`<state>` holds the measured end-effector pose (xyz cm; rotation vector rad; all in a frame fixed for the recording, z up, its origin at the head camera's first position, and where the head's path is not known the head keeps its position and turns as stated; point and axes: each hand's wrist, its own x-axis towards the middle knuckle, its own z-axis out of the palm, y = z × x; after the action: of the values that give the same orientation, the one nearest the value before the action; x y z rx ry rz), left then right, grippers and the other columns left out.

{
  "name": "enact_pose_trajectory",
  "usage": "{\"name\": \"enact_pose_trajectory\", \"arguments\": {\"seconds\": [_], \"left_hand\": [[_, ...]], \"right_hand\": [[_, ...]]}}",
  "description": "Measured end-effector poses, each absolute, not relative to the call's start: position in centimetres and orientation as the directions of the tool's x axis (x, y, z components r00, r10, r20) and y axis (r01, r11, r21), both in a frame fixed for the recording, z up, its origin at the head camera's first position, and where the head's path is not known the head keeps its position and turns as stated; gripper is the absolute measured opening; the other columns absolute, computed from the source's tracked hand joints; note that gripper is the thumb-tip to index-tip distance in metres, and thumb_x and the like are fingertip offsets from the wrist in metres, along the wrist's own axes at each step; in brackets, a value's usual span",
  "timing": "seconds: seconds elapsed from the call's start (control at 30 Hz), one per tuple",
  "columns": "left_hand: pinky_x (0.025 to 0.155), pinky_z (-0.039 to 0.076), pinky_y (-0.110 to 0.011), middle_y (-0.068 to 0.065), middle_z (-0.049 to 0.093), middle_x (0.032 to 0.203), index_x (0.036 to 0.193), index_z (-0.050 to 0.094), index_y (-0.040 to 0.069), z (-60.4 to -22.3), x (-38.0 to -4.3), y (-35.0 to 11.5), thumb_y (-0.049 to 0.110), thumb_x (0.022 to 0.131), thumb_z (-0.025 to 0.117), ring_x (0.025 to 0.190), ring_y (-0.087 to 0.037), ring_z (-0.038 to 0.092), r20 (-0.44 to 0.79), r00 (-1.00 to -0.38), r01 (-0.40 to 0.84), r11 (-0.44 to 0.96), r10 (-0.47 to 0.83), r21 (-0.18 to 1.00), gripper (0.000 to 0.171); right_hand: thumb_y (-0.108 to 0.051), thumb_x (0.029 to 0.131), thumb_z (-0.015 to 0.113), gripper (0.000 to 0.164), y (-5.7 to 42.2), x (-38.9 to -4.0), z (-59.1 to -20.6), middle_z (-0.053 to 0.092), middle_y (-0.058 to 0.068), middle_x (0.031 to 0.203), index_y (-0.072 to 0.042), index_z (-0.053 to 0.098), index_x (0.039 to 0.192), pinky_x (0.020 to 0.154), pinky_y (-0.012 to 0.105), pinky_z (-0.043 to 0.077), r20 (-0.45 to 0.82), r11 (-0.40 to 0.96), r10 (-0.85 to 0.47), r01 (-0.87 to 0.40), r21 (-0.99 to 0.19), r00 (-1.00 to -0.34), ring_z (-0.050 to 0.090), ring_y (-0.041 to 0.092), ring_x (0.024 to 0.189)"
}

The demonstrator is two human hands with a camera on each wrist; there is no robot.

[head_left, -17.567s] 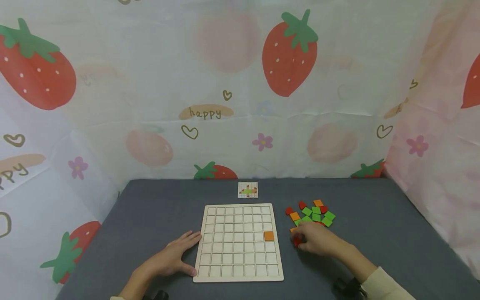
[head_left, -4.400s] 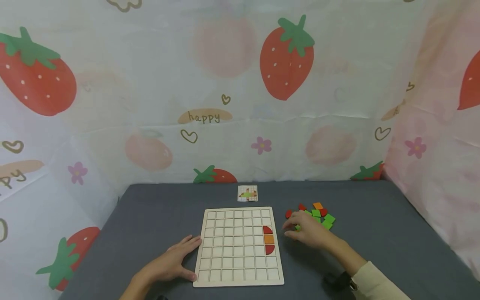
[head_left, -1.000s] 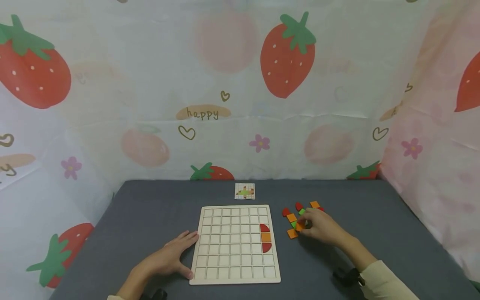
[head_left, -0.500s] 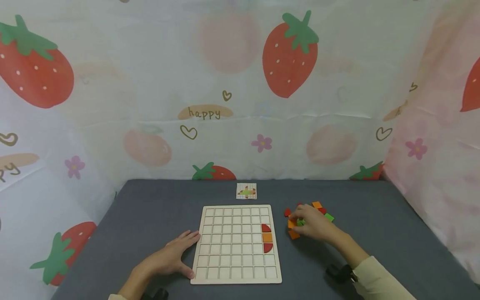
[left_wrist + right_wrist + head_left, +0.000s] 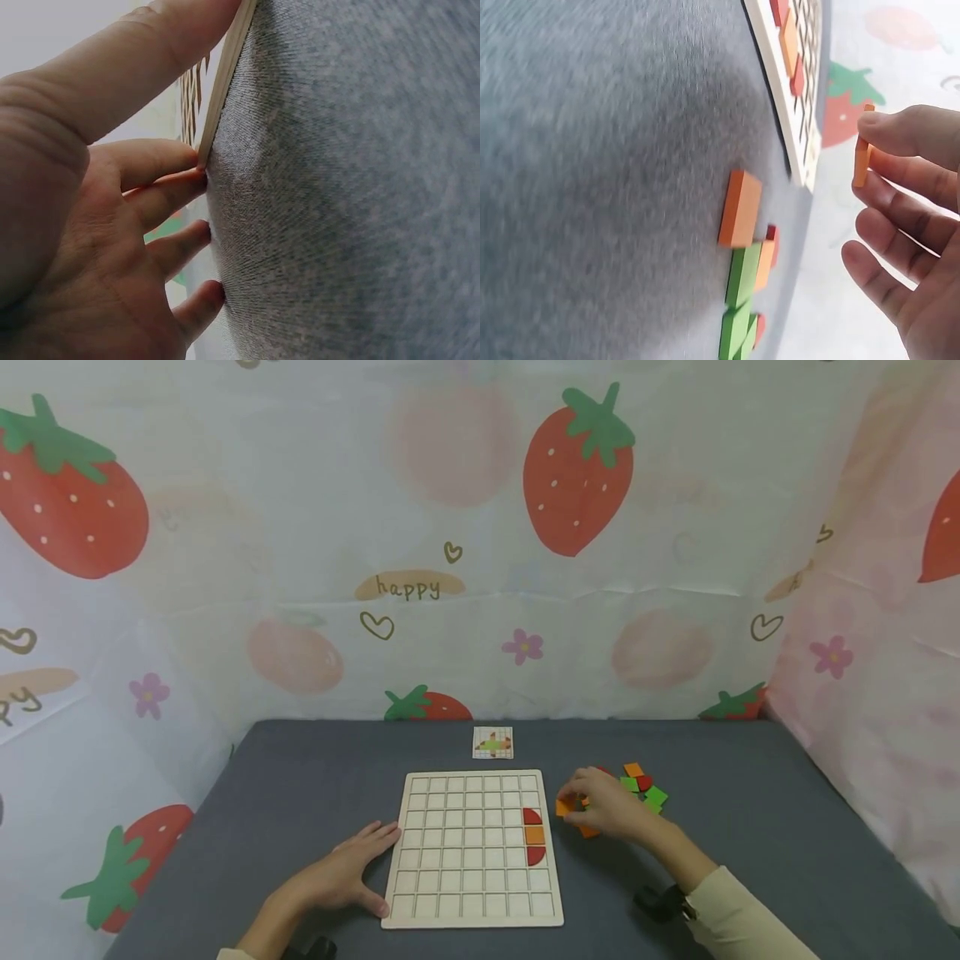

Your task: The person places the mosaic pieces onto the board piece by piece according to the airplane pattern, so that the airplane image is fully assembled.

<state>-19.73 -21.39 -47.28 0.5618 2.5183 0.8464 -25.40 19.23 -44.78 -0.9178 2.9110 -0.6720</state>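
Observation:
My right hand [image 5: 611,807] pinches an orange square tile [image 5: 563,808] between thumb and fingertips, just right of the wooden grid board [image 5: 468,923]. In the right wrist view that orange tile [image 5: 862,157] is held edge-on, off the table. My left hand [image 5: 337,874] rests by the board's left edge, fingers spread, thumb and fingertips touching the frame. The left wrist view shows the board's edge [image 5: 222,90] along them. In the board's rightmost column, an orange square [image 5: 534,835] sits between a red rounded tile [image 5: 532,817] and another red rounded tile [image 5: 536,856].
Loose tiles lie right of the board, partly hidden by my right hand, among them a green square [image 5: 656,796], a red rounded piece [image 5: 644,783] and an orange square [image 5: 633,770]. A small pattern card [image 5: 492,742] lies behind the board on the grey table [image 5: 337,760].
Over the last second my right hand has taken an orange tile from the pile and moved left with it. Two red tiles joined the board since the oldest frame. My left hand stays put.

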Motion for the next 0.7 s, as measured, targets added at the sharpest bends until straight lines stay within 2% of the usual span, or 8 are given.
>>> {"name": "enact_pose_trajectory", "arguments": {"seconds": [0.23,0.57,0.7], "left_hand": [[0.109,0.015,-0.072,-0.022,0.027,0.159,0.150,0.031,-0.004,-47.2,-19.9,-21.5,0.034,0.065,0.087,0.147,-0.048,0.014,-0.260,-0.824,0.242,0.728,0.503,0.642,0.108],[0.108,0.016,-0.072,-0.021,0.027,0.159,0.150,0.032,-0.003,-47.3,-19.8,-21.4,0.034,0.064,0.087,0.147,-0.048,0.014,-0.266,-0.827,0.238,0.737,0.495,0.632,0.109],[0.108,0.015,-0.073,-0.021,0.027,0.159,0.150,0.032,-0.002,-47.2,-19.7,-21.4,0.033,0.064,0.088,0.148,-0.048,0.014,-0.266,-0.830,0.228,0.733,0.490,0.641,0.109]], "right_hand": [[-0.018,0.083,0.076,0.020,17.8,-25.4,-45.1,0.060,-0.003,0.091,-0.009,0.074,0.101,0.069,0.025,0.044,0.108,0.714,-0.579,-0.567,-0.412,-0.808,0.047,0.012,0.083],[-0.017,0.085,0.074,0.020,15.7,-25.4,-45.7,0.063,0.000,0.094,-0.008,0.074,0.103,0.071,0.026,0.047,0.099,0.669,-0.638,-0.614,-0.418,-0.763,0.052,0.016,0.087],[-0.017,0.085,0.073,0.020,14.7,-25.4,-45.8,0.064,0.001,0.095,-0.007,0.075,0.103,0.071,0.025,0.046,0.090,0.662,-0.650,-0.621,-0.420,-0.755,0.051,0.014,0.085]]}}
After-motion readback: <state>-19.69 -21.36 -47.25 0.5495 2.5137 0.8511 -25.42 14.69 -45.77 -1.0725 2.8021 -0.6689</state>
